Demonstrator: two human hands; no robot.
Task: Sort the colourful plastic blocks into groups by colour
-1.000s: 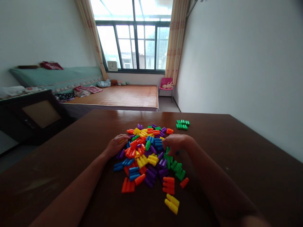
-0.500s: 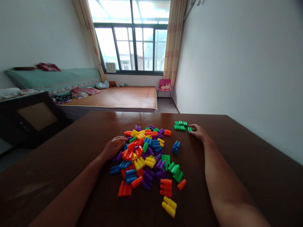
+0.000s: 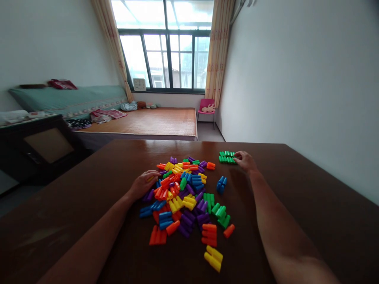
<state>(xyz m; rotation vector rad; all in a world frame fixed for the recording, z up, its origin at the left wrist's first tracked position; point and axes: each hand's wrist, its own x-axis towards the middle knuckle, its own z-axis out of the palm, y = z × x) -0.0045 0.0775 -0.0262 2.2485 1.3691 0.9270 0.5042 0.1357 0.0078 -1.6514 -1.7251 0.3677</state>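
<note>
At the far right of the table, my right hand (image 3: pixel 245 161) has its thumb and fingers closed on a green plastic block at the right end of two rows of green bullet-shaped blocks (image 3: pixel 226 159). The fingers cover part of that end piece. My left hand (image 3: pixel 144 184) rests at the left edge of a loose pile of colored blocks (image 3: pixel 183 193), fingers stretched out and touching it. A small yellow patch shows by those fingers; I cannot tell what it is. Blue blocks (image 3: pixel 221 184) stand between the pile and my right forearm.
The blocks lie on a dark brown table (image 3: pixel 89 177). Nearest me are a yellow block (image 3: pixel 213 258) and orange blocks (image 3: pixel 209 235). Beyond the table stand a bed (image 3: pixel 160 120), a pink chair (image 3: pixel 207 105) and a dark cabinet (image 3: pixel 44 144).
My right hand has moved left with a green block, bringing it against the end of the nearer green row. My left hand stays at the pile's edge.
</note>
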